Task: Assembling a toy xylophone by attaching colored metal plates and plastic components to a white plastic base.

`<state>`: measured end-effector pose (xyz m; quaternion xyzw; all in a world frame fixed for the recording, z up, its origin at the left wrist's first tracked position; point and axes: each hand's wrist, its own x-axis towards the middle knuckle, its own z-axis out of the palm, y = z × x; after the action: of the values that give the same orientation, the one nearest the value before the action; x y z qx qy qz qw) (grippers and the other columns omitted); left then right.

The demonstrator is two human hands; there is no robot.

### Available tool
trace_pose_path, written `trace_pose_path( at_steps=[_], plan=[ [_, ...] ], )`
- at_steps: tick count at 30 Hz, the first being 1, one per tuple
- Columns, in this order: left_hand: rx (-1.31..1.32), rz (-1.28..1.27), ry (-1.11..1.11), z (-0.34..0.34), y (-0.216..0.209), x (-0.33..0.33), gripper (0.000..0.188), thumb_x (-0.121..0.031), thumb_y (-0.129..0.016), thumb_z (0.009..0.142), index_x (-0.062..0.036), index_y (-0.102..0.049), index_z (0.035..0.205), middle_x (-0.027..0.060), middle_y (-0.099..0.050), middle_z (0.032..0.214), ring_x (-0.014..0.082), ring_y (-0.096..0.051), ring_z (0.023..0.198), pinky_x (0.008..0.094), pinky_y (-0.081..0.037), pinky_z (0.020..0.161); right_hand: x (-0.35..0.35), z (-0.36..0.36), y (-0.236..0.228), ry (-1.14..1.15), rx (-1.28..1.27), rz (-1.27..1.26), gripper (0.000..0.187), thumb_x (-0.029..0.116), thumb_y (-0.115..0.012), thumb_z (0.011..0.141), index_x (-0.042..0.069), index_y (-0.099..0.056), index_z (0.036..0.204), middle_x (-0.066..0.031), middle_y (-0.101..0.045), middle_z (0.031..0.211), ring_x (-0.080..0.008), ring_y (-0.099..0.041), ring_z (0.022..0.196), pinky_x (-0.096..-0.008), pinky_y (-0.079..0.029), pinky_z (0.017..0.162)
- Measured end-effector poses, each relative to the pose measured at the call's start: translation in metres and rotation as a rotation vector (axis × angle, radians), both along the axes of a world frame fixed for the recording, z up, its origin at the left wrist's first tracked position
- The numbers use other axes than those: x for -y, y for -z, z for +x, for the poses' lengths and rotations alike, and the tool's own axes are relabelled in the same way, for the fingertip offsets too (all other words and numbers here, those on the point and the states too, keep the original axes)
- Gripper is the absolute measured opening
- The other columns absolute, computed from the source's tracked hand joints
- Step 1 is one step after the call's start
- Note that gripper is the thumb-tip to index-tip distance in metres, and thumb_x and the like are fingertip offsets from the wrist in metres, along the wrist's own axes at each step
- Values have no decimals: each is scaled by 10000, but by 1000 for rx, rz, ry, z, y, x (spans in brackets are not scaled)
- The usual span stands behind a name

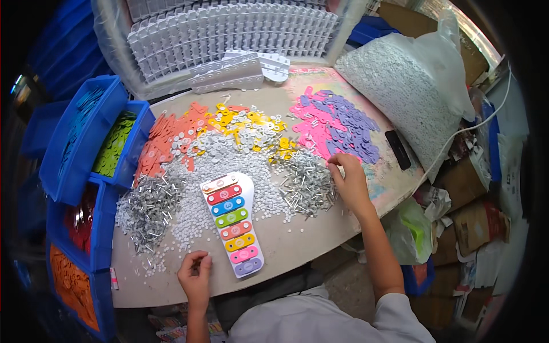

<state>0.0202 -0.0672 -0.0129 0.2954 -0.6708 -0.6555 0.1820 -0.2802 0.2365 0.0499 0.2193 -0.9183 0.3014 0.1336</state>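
A toy xylophone [233,220] lies on the table in front of me, a white tapering base with a row of coloured bars across it. White round pieces show at the ends of its upper bars; the lowest few show small dark spots there. My left hand [195,278] rests by the near table edge, left of the xylophone's narrow end, fingers curled in. My right hand [347,180] is at the right edge of a heap of metal pins [309,182], fingertips pinched together. Whatever either hand holds is too small or hidden to make out.
Small white round pieces [197,211] spread around the xylophone, with more metal pins [151,203] at left. Coral [157,148], yellow [251,121], pink [309,117] and purple bars [351,123] lie behind. Blue bins [106,228] stand left; a bulging clear sack [400,74] sits far right.
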Motion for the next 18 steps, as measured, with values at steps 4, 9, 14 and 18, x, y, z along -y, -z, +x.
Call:
trace_pose_path(
  at_steps=[4, 9, 14, 18],
  plan=[
    [-42, 76, -69, 1, 1, 8, 96, -34, -730, 976, 8, -699, 1056, 20, -688, 936, 75, -644, 807, 215, -503, 702, 5, -20, 17, 30, 51, 91, 160, 168, -742, 912, 20, -697, 948, -129, -674, 936, -314, -617, 979, -428, -472, 894],
    [-30, 10, -22, 2, 3, 8, 137, -47, -747, 959, -5, -697, 1080, 13, -688, 916, 75, -641, 819, 224, -515, 733, 3, -30, 38, -3, 21, 160, 163, 179, -764, 887, 31, -703, 916, -119, -644, 897, -313, -603, 919, -423, -461, 853],
    [-3, 0, 13, 2, -2, 7, 143, -28, -775, 923, 7, -740, 1057, 16, -707, 946, 76, -645, 836, 230, -516, 738, 6, -26, 36, -14, -38, 96, 141, 146, -764, 857, 27, -695, 887, -104, -623, 884, -291, -599, 919, -424, -446, 846],
    [2, 49, 45, -4, -20, 8, 148, -28, -752, 938, 17, -742, 1079, 41, -729, 949, 88, -655, 801, 233, -514, 722, 24, 2, 9, 18, 156, -135, 106, 94, -738, 883, 13, -679, 918, -41, -598, 813, -161, -557, 805, -325, -445, 748]
  ],
)
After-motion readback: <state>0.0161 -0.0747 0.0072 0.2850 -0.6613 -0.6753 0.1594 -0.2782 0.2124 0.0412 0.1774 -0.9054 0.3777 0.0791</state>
